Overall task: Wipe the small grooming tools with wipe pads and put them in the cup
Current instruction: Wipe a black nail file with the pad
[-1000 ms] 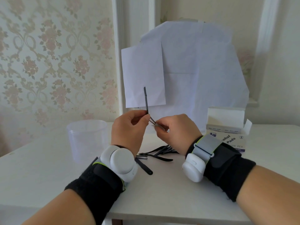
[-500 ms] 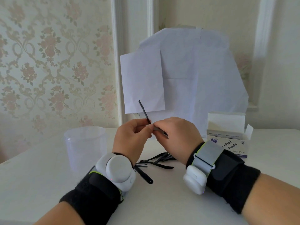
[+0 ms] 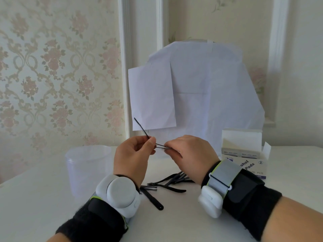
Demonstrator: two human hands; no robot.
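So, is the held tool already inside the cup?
No. The tool is pinched in the left hand above the table, while the cup stands apart to the left.

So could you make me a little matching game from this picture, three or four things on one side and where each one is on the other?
Things:
1. thin black grooming tool
2. clear plastic cup
3. white box of alcohol pads
4. pile of black grooming tools

Places:
A. on the white table, at the far right
B. pinched between the left hand and the right hand, above the table
C. lying on the table, between the two wrists
D. standing on the table, left of the left hand

Pairs: 1-B, 2-D, 3-A, 4-C
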